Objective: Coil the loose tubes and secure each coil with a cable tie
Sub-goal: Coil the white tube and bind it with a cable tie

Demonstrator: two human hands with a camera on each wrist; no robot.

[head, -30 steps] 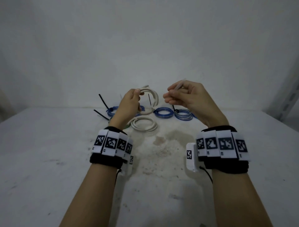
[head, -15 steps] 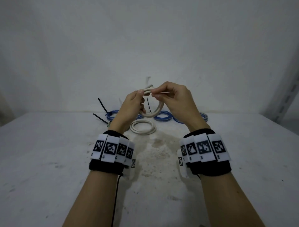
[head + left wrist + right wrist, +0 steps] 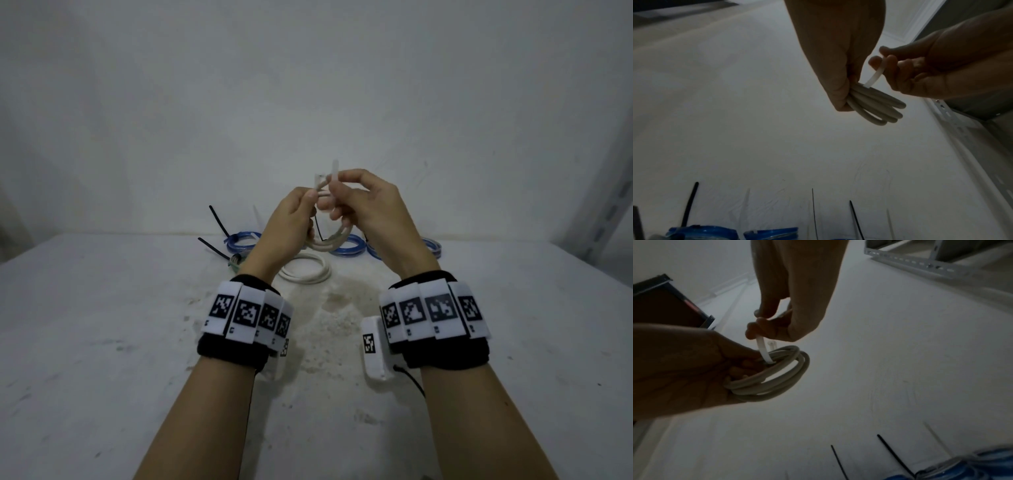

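My left hand grips a coil of white tube, held up above the grey table. My right hand pinches a white cable tie at the top of that coil; the strap end sticks upward past the fingers (whether it is threaded through its head I cannot tell from here). On the table behind the hands: a second white coil lying flat, blue coils along the wall, and black cable ties standing out from the left blue coil. Both wrists carry black bands with white marker tags.
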